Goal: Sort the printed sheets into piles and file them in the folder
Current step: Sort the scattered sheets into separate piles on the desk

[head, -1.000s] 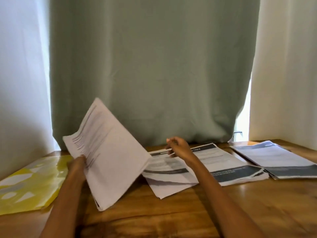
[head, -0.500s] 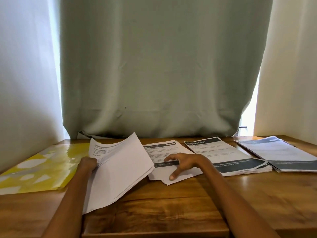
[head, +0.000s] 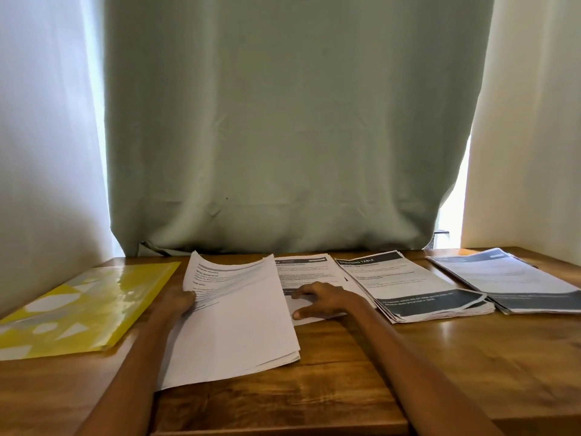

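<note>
Four lots of paper are spread across this wooden table, so here's how they sit. The left hand is gripping a stack of sheets at its left edge, thumb curled over the top page, and the far end of that stack is lifted and fanned a bit so you can see printed lines on the uppermost pages while the near end lies on the wood. Just to the right of it, partly tucked under the stack's edge, there's a small pile with a dark header bar, and the right hand rests on it with fingers spread out and pretty flat, pressing down, not pinching anything as far as I can see. Next over is a thicker pile headed "DRESSING TABLE" with a dark band along the near edge, one corner of the top page curling up. Right beside that, near the table's right end, is another pile with the same sort of dark band. The yellow folder with pale shapes on it lies flat at the left end, closed, just beside the held stack. Behind everything hangs a greenish curtain, with white walls either side.
</note>
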